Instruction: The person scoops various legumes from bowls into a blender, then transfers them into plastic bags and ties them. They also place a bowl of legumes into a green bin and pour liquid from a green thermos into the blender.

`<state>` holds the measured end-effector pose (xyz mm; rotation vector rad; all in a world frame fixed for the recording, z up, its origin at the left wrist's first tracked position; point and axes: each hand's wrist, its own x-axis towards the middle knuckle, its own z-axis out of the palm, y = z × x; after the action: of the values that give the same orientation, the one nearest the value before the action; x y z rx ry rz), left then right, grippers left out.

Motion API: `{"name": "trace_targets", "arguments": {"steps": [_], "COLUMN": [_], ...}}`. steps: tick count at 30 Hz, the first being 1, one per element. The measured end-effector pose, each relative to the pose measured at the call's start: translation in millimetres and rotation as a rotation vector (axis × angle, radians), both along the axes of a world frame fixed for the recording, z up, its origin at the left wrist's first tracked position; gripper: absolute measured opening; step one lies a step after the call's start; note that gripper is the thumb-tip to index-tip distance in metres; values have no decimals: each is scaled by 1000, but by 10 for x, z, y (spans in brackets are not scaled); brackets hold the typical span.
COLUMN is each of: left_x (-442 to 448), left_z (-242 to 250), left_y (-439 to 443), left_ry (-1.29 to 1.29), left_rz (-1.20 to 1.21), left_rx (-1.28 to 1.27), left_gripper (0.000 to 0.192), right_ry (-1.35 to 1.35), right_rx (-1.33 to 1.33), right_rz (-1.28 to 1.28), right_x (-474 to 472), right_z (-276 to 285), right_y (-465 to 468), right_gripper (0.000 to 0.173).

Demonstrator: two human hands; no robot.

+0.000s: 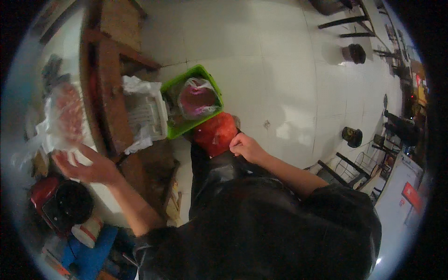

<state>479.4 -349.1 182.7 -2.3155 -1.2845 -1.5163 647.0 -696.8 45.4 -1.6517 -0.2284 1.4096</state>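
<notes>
My right hand (246,147) is closed at the edge of a red plastic bag (215,134), which hangs in front of my dark clothing. What the bag holds cannot be made out. To the left, my left hand (87,166) is over a white tabletop (105,201), fingers apart. Just beyond its fingertips lies blurred, reddish raw meat (68,112) on a white plastic bag (47,140). Whether the fingers touch that plastic is unclear. A bright green crate (171,131) stands past the red bag, with a clear plastic bag of something purplish (197,99) inside.
A white plastic basket (161,115) with white bags stands between the wooden table frame (110,94) and the crate. Beside my left forearm sits a red and black appliance (59,203). Stools (350,171) and dark buckets (351,136) stand on the tiled floor (290,87).
</notes>
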Motion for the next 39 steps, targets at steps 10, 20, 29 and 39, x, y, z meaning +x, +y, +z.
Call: {"name": "trace_targets", "arguments": {"steps": [10, 20, 29, 39], "left_x": [101, 119, 1406, 1408], "left_z": [-3482, -6182, -6729, -7043], "left_y": [-1293, -961, -1070, -1499], "left_ry": [442, -386, 145, 962], "left_rz": [-271, 140, -512, -567], "left_rx": [-1378, -2211, -1780, -1143], "left_gripper": [77, 75, 37, 46], "right_ry": [-1046, -691, -887, -742], "right_rx": [-38, -122, -25, 42], "right_rz": [144, 700, 843, 693], "right_x": [782, 334, 225, -795], "right_z": [-1989, -4334, -4452, -3750], "right_y": [1001, 1666, 1164, 1], "right_gripper": [43, 42, 39, 43]}}
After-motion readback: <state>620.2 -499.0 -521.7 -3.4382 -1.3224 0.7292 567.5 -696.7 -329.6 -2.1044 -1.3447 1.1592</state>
